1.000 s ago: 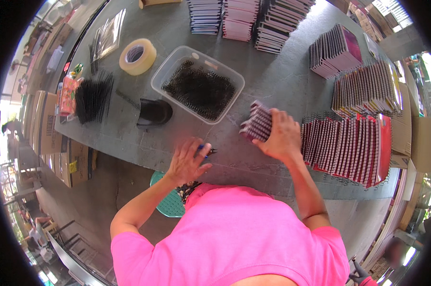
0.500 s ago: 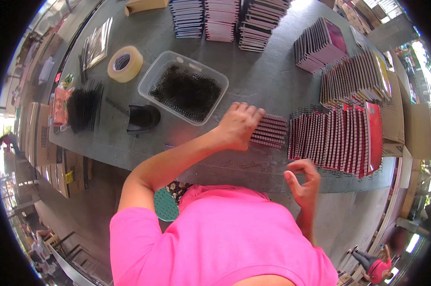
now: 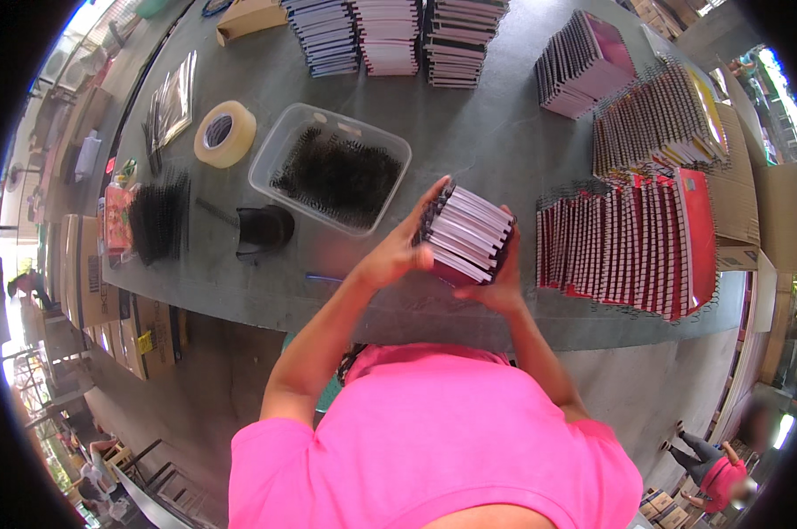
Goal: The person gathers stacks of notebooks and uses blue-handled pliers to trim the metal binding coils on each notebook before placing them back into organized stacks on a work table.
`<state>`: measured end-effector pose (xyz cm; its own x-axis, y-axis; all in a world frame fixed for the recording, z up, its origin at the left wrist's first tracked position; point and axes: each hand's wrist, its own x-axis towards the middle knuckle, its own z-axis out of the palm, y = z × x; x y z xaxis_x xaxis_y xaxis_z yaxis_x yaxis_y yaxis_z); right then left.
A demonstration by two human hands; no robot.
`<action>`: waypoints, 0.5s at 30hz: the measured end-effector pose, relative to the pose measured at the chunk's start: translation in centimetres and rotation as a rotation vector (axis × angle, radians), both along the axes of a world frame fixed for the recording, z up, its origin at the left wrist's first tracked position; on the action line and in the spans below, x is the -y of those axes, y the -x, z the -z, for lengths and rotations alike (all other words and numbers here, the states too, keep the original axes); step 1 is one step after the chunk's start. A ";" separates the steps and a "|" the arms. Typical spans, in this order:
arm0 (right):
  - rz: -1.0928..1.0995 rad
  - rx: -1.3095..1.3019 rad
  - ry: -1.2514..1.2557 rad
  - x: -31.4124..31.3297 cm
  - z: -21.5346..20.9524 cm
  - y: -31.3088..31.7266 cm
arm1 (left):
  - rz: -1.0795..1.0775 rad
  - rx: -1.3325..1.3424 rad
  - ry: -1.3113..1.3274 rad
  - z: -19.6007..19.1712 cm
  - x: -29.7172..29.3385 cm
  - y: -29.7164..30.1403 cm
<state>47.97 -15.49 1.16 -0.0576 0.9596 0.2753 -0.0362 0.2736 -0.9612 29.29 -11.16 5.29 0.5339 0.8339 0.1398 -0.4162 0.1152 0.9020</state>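
Observation:
Both my hands hold a small stack of spiral-bound notebooks (image 3: pixel 465 234) lifted above the grey table (image 3: pixel 504 150). My left hand (image 3: pixel 397 251) grips the stack's left side with fingers spread over its spiral edge. My right hand (image 3: pixel 497 284) supports it from below and from the right. Just to the right, a long row of red-covered spiral notebooks (image 3: pixel 628 242) lies overlapped on the table. A clear plastic tub of black spiral coils (image 3: pixel 332 172) stands to the left of the stack.
A roll of tape (image 3: pixel 226 134), a black cup (image 3: pixel 264 227) and loose black coils (image 3: pixel 159 216) lie at the left. More notebook piles (image 3: pixel 390 35) and fanned rows (image 3: pixel 654 119) fill the far side. Cardboard boxes (image 3: pixel 733 220) sit at the right edge. A person (image 3: pixel 711 472) stands lower right.
My left hand came from the table's near edge across to the notebook stack. My right hand dropped away, then returned under it. The stack now sits lifted between both hands.

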 end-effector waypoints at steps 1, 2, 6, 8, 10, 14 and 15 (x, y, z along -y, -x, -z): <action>0.088 0.160 -0.091 0.2 0.6 1.0 | -0.040 -0.005 0.021 0.3 0.1 -0.2; 0.089 0.113 -0.062 0.7 0.9 1.4 | -0.078 -0.010 0.041 0.5 0.0 -0.8; 0.018 -0.019 -0.005 -0.1 -1.3 1.1 | -0.142 0.033 0.080 -0.6 0.1 -1.4; -0.016 -0.052 -0.024 -0.4 -2.1 0.5 | -0.098 0.109 0.123 -0.1 -0.2 -1.1; -0.016 -0.072 -0.080 -0.4 -2.3 0.3 | -0.134 0.095 0.160 0.7 -0.5 -1.7; 0.145 0.038 -0.092 0.2 0.0 0.5 | -0.048 0.028 0.168 1.6 -0.6 -2.9; 0.154 0.045 -0.104 0.1 0.4 0.7 | -0.031 0.049 0.181 1.9 -0.8 -2.9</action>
